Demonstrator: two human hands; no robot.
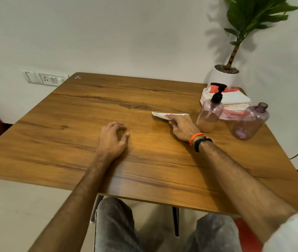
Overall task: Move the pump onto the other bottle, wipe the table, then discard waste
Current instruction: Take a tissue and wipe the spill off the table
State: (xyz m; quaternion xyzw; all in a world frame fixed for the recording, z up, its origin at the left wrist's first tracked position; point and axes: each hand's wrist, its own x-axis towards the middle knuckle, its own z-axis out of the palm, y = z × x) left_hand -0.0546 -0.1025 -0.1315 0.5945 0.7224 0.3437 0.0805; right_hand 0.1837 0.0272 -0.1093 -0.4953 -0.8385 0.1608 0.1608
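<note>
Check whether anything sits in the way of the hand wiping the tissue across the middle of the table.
Nothing visible does. The right hand presses the tissue on bare table; the left hand rests to its left, and the pump bottle stands to its right.

Soft, even indoor light — the plant [250,20] shadows the wall, sheen mid-table [108,99], edges slightly blurred and bowed.

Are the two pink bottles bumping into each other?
Apart. The head view shows a strip of bare table between the pump bottle and the open bottle.
</note>
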